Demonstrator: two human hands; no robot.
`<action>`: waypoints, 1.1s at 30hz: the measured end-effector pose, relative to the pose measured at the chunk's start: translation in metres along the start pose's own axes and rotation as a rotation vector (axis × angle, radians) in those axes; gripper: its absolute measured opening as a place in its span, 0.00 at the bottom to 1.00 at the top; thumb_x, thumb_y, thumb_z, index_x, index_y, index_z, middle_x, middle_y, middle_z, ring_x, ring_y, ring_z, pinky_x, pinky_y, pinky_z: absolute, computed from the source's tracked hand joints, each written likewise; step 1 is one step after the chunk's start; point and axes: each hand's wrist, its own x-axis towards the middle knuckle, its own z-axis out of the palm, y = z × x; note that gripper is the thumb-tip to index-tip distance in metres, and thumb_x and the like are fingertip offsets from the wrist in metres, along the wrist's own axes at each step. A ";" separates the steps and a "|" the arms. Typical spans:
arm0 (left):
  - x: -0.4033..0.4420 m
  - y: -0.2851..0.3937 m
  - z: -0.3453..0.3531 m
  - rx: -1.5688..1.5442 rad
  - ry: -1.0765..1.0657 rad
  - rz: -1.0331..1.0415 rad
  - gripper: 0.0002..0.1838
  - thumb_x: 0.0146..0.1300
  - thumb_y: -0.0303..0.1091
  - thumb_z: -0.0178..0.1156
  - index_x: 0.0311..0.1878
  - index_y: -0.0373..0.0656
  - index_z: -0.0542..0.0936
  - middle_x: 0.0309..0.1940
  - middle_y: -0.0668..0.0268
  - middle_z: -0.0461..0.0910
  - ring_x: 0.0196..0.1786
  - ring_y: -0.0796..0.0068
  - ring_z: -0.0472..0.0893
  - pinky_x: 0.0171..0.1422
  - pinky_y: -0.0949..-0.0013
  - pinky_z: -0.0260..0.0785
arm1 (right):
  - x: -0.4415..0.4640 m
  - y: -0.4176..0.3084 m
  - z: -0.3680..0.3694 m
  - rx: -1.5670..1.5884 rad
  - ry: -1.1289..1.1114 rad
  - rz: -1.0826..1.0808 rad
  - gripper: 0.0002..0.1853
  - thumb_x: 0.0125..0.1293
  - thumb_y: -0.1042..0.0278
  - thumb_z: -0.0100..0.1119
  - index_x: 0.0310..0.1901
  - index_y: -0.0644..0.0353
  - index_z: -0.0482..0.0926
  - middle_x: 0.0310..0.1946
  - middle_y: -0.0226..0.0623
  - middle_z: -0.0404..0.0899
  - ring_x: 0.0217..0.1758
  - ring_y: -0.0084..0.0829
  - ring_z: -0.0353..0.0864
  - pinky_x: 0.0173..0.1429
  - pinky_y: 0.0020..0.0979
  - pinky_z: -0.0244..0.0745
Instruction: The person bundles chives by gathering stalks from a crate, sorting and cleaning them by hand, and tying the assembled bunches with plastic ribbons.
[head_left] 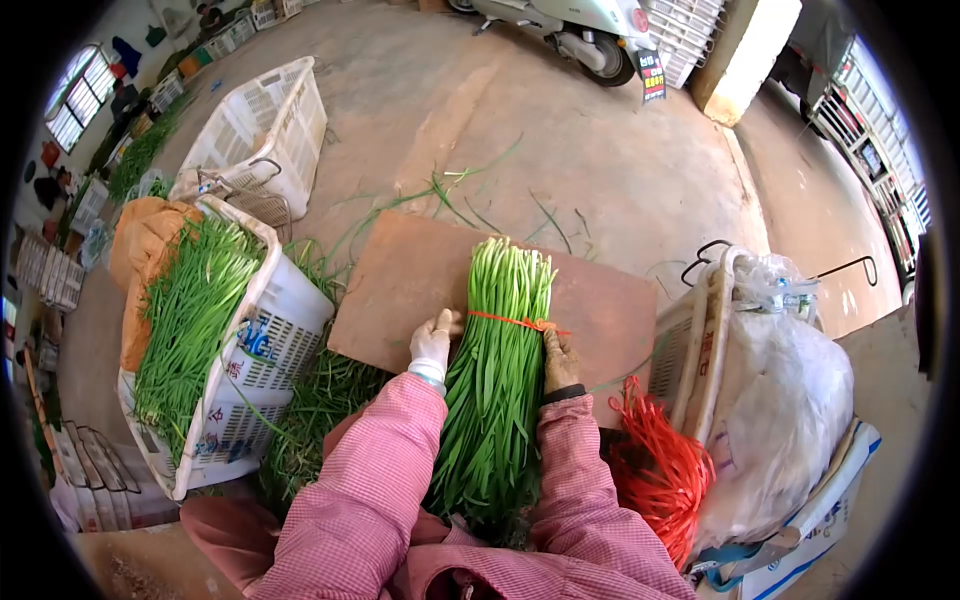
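A thick bundle of garlic chives [497, 385] lies upright in my view on a brown board [395, 285], pale stem ends away from me and green leaves toward my lap. A red tie [505, 320] circles its upper part, knotted at the right. My left hand [432, 343], in a white glove, is beside the bundle's left edge, fingers partly spread toward it and apparently not gripping. My right hand [560, 362], in a soiled glove, grips the right side just below the knot; some of its fingertips are hidden.
Left stands a white crate [230, 370] of loose chives, with another crate [295, 140] behind. Red ties [665, 460] hang at the right beside a crate [700, 350] draped with clear plastic [775, 400]. A scooter [590, 40] is parked ahead; people sit far left.
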 end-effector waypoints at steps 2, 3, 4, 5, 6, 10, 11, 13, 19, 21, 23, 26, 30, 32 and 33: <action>-0.009 0.000 0.015 -0.138 -0.055 0.130 0.30 0.55 0.55 0.52 0.53 0.41 0.69 0.47 0.58 0.73 0.51 0.66 0.70 0.57 0.68 0.58 | 0.009 0.010 -0.005 -0.041 -0.077 -0.050 0.13 0.62 0.60 0.49 0.40 0.60 0.77 0.34 0.28 0.76 0.38 0.19 0.71 0.45 0.22 0.65; -0.014 0.000 0.026 -0.267 -0.113 0.250 0.35 0.53 0.57 0.53 0.58 0.42 0.64 0.52 0.56 0.69 0.54 0.66 0.68 0.60 0.69 0.55 | 0.014 0.018 -0.008 -0.079 -0.148 -0.087 0.13 0.62 0.60 0.49 0.40 0.60 0.77 0.34 0.27 0.76 0.37 0.18 0.71 0.42 0.21 0.66; -0.025 0.003 0.031 0.002 -0.086 0.263 0.41 0.52 0.55 0.56 0.63 0.43 0.54 0.59 0.57 0.60 0.59 0.67 0.61 0.63 0.69 0.51 | 0.013 0.022 -0.005 -0.070 -0.130 -0.076 0.14 0.62 0.58 0.50 0.40 0.59 0.78 0.34 0.27 0.76 0.35 0.18 0.71 0.40 0.21 0.66; -0.033 0.010 0.033 -0.174 -0.136 0.283 0.42 0.49 0.50 0.62 0.63 0.44 0.54 0.57 0.59 0.63 0.57 0.68 0.63 0.62 0.68 0.53 | 0.016 0.027 -0.006 -0.083 -0.127 -0.083 0.14 0.62 0.58 0.50 0.40 0.59 0.78 0.34 0.27 0.76 0.35 0.18 0.71 0.40 0.21 0.66; -0.036 0.009 0.032 -0.286 -0.138 0.171 0.43 0.46 0.46 0.65 0.63 0.44 0.54 0.56 0.60 0.64 0.57 0.68 0.64 0.61 0.68 0.54 | 0.019 0.034 -0.006 -0.049 -0.175 -0.078 0.14 0.62 0.58 0.50 0.39 0.59 0.78 0.34 0.27 0.76 0.35 0.18 0.71 0.40 0.20 0.66; -0.061 0.007 0.029 -0.721 -0.117 -0.051 0.40 0.39 0.37 0.71 0.57 0.42 0.61 0.48 0.64 0.70 0.50 0.70 0.70 0.55 0.65 0.62 | 0.011 0.029 0.009 -0.149 -0.250 -0.200 0.13 0.62 0.60 0.50 0.37 0.61 0.78 0.31 0.27 0.77 0.32 0.17 0.71 0.39 0.19 0.66; -0.069 0.012 0.031 -0.792 -0.085 -0.144 0.37 0.40 0.35 0.70 0.54 0.43 0.63 0.46 0.66 0.71 0.47 0.70 0.71 0.52 0.65 0.64 | 0.004 0.018 0.016 -0.269 -0.269 -0.302 0.12 0.62 0.62 0.49 0.36 0.61 0.78 0.30 0.26 0.77 0.33 0.17 0.71 0.39 0.19 0.66; -0.073 0.002 0.040 -0.978 -0.168 -0.281 0.35 0.41 0.38 0.70 0.54 0.45 0.64 0.45 0.65 0.72 0.47 0.69 0.71 0.51 0.65 0.65 | -0.006 -0.015 0.020 -0.525 -0.378 -0.389 0.11 0.62 0.65 0.50 0.35 0.62 0.78 0.29 0.27 0.77 0.33 0.18 0.71 0.40 0.20 0.66; -0.167 0.098 0.028 -1.529 -0.481 -0.505 0.27 0.51 0.52 0.58 0.50 0.45 0.70 0.45 0.65 0.73 0.48 0.66 0.71 0.55 0.62 0.63 | -0.051 -0.150 0.070 -1.383 -0.518 -0.234 0.09 0.59 0.67 0.50 0.36 0.57 0.79 0.31 0.38 0.79 0.36 0.27 0.75 0.43 0.28 0.68; -0.175 0.100 0.035 -1.624 -0.573 -0.410 0.25 0.55 0.51 0.54 0.50 0.44 0.69 0.46 0.63 0.73 0.48 0.65 0.71 0.55 0.63 0.63 | -0.055 -0.181 0.093 -1.634 -0.602 -0.194 0.10 0.58 0.65 0.50 0.37 0.55 0.80 0.32 0.39 0.79 0.37 0.30 0.76 0.45 0.30 0.69; -0.190 0.140 0.012 -1.751 -0.587 -0.677 0.26 0.56 0.52 0.53 0.51 0.43 0.69 0.47 0.63 0.72 0.48 0.65 0.71 0.55 0.63 0.63 | -0.073 -0.213 0.128 -1.804 -0.605 -0.130 0.11 0.57 0.62 0.51 0.37 0.55 0.80 0.32 0.38 0.79 0.37 0.31 0.76 0.45 0.30 0.69; -0.189 0.138 0.022 -1.967 -0.627 -0.602 0.29 0.54 0.56 0.52 0.50 0.42 0.69 0.45 0.62 0.73 0.46 0.64 0.73 0.54 0.59 0.65 | -0.064 -0.209 0.179 -2.092 -0.711 0.026 0.13 0.54 0.57 0.52 0.37 0.53 0.80 0.33 0.37 0.79 0.38 0.32 0.76 0.46 0.31 0.68; -0.139 0.057 0.045 -2.180 -1.165 -0.306 0.28 0.54 0.55 0.53 0.49 0.42 0.70 0.45 0.62 0.73 0.47 0.64 0.74 0.51 0.60 0.69 | 0.022 -0.110 0.174 -2.492 -0.962 0.070 0.16 0.53 0.51 0.51 0.37 0.49 0.80 0.37 0.36 0.78 0.41 0.32 0.75 0.48 0.31 0.66; -0.138 0.073 0.040 -2.087 -0.925 -0.462 0.28 0.55 0.55 0.52 0.49 0.42 0.69 0.45 0.62 0.73 0.46 0.64 0.74 0.51 0.60 0.69 | 0.056 -0.075 0.159 -2.725 -1.140 -0.037 0.15 0.56 0.52 0.49 0.40 0.46 0.79 0.41 0.32 0.77 0.43 0.31 0.74 0.48 0.29 0.65; -0.143 0.080 0.045 -1.972 -0.695 -0.647 0.28 0.55 0.55 0.52 0.50 0.42 0.69 0.45 0.62 0.73 0.46 0.64 0.74 0.50 0.61 0.70 | 0.064 -0.074 0.152 -2.723 -1.145 -0.027 0.15 0.56 0.52 0.49 0.40 0.46 0.79 0.41 0.32 0.77 0.43 0.31 0.74 0.48 0.29 0.65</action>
